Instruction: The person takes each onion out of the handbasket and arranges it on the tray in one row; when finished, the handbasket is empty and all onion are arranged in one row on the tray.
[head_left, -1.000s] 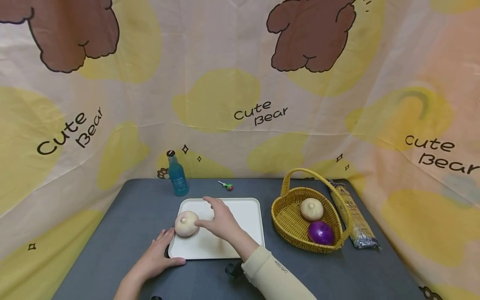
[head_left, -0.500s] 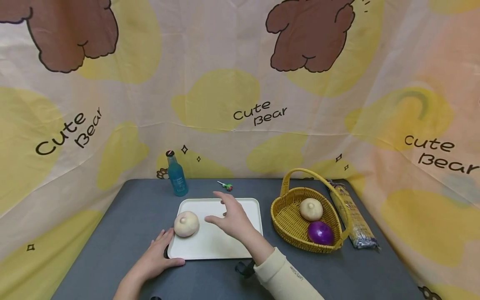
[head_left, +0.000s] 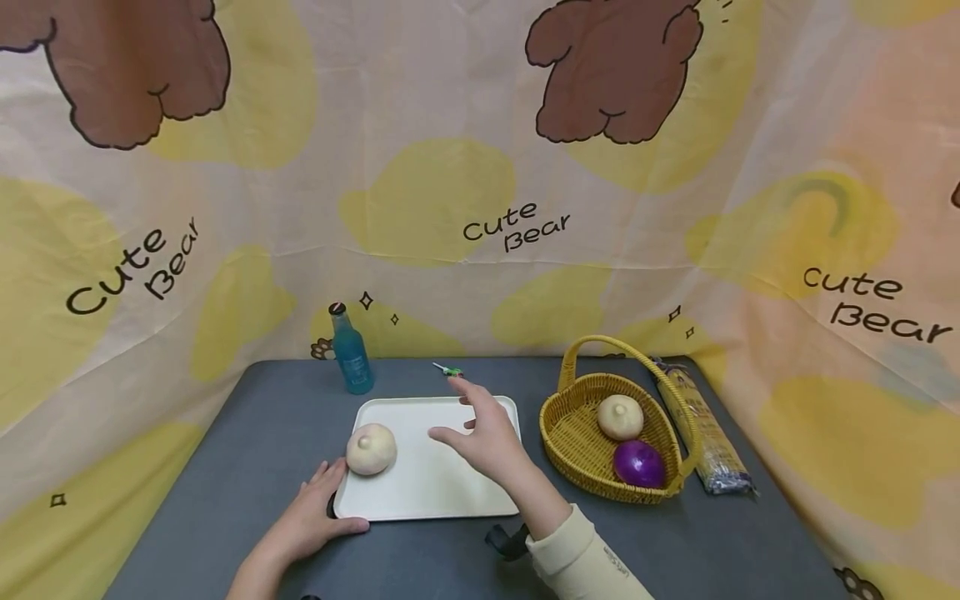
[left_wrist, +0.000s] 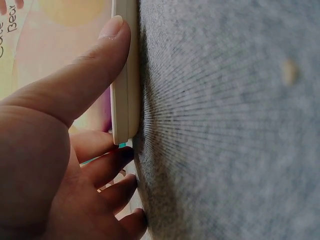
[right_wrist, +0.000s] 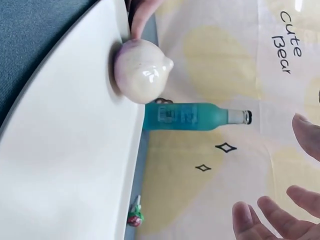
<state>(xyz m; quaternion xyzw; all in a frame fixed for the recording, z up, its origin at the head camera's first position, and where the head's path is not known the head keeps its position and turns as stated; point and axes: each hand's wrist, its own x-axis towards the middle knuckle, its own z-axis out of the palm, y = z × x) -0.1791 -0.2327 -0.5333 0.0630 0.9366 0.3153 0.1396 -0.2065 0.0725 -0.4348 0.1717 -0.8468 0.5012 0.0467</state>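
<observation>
An onion sits on the left end of the tray, just beyond the left hand, which rests spread at the tray's near-left corner, thumb against the rim. The right hand hangs above the tray, fingers apart, holding nothing, the onion left of its thumb.

Passable from above over the bare middle of the white rectangular rimmed tray, between the glossy whitish round onion on its left and the right hand over its right half. Blocked at the near-left corner by the left hand, beyond the far-left corner by the upright blue bottle. Tight between tray and yellow oval wicker basket.
</observation>
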